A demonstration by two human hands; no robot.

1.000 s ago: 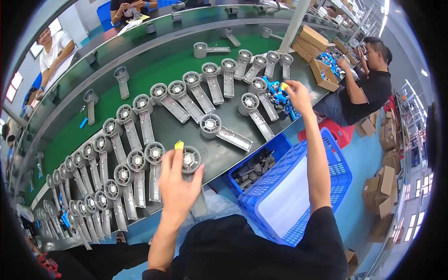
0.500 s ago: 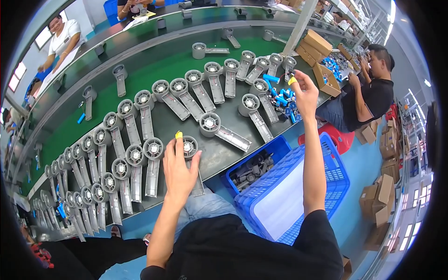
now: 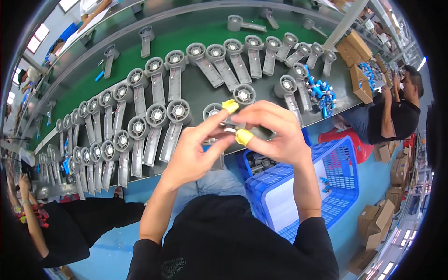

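At the smooth bench, left hand and right hand arch together round a small blurred piece, grips unclear, near round-headed grey housings.

Left hand faces right hand near grey fans.

So the right hand has left the blue parts pile and swung to mid-frame. The left hand came off the grey fan housing to meet it, a small blurry part now between their fingertips; can't tell which grips it. Whole bench sits higher in view, and blue bits now show in the crate, right of centre.
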